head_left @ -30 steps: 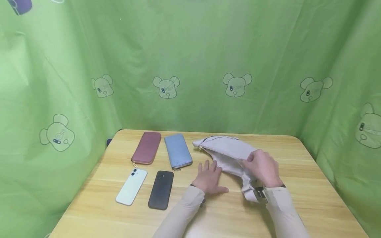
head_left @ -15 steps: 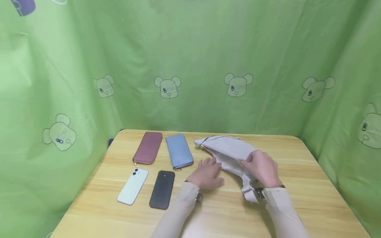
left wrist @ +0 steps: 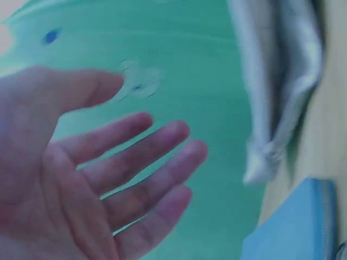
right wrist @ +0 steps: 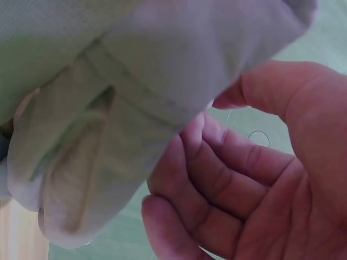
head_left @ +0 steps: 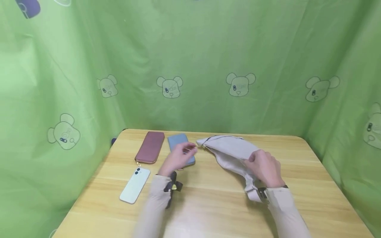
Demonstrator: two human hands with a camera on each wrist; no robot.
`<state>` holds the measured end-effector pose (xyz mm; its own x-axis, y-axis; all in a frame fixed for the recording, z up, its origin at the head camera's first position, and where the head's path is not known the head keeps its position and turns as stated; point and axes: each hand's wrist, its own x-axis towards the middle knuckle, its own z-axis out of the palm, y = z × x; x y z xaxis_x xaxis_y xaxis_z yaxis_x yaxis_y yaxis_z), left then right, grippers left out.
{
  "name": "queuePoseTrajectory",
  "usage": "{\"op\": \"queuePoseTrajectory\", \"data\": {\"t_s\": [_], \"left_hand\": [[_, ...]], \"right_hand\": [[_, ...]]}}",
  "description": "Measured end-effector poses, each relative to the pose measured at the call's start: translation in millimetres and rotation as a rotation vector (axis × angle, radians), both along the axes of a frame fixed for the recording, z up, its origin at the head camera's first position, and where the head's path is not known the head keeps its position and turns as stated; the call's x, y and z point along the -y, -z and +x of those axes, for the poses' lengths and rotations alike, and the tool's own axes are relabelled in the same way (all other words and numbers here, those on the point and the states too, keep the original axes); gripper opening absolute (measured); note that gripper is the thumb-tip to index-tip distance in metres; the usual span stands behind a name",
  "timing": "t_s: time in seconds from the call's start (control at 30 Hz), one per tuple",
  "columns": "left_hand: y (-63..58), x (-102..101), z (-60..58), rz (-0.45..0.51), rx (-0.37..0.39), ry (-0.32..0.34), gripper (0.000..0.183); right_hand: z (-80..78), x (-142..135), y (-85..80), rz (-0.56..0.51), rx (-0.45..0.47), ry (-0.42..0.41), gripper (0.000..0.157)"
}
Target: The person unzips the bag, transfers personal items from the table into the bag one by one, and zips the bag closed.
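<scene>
On the left of the wooden surface (head_left: 226, 215), a white phone (head_left: 135, 185) is lying with its camera side up, and a burgundy wallet (head_left: 150, 147) is resting just beyond it, its zip pull (head_left: 138, 163) pointing back toward the phone. Next, a dark object (head_left: 169, 201) is showing beside the left sleeve (head_left: 156, 193), which is hiding most of it. Over a blue wallet (head_left: 177, 138), the left hand (head_left: 177, 158) is hovering, its fingers curving loosely, released and gripping nothing. Farther right, a pale grey bag (head_left: 230, 147) is lying with its long mouth gaping toward the person. Near its right end, the right hand (head_left: 266, 168) is pinching the opening's upper edge, while a strap (head_left: 253, 194) is trailing beside the right sleeve (head_left: 282, 205).
</scene>
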<state>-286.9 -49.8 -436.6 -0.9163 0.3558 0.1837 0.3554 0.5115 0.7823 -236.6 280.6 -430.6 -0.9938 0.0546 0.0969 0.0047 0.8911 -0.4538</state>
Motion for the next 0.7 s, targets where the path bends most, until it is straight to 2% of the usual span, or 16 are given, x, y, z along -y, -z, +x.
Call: {"op": "queuePoseTrajectory", "data": {"t_s": [0.13, 0.37, 0.43, 0.5, 0.6, 0.7], "left_hand": [[-4.1, 39.1, -5.1, 0.157, -0.030, -0.195, 0.030], [-7.1, 97.2, -15.7, 0.389, 0.001, -0.525, 0.027], [-3.2, 112.1, -18.2, 0.408, 0.004, -0.617, 0.027], [3.1, 125.0, -21.1, 0.404, 0.014, -0.680, 0.028], [14.4, 140.8, -23.2, 0.348, 0.045, -0.749, 0.032], [24.6, 151.6, -23.2, 0.317, 0.098, -0.790, 0.039]], "right_hand": [[0.3, -0.9, -1.3, 0.008, -0.007, -0.009, 0.037], [0.2, -1.3, -1.9, 0.014, -0.009, -0.006, 0.037], [0.3, -1.4, -2.6, 0.014, -0.004, -0.008, 0.037], [0.2, -1.6, -3.6, 0.016, 0.000, -0.015, 0.038], [0.6, -1.5, -2.9, 0.013, 0.002, -0.021, 0.038], [0.7, -1.2, -1.6, 0.012, 0.001, -0.022, 0.037]]}}
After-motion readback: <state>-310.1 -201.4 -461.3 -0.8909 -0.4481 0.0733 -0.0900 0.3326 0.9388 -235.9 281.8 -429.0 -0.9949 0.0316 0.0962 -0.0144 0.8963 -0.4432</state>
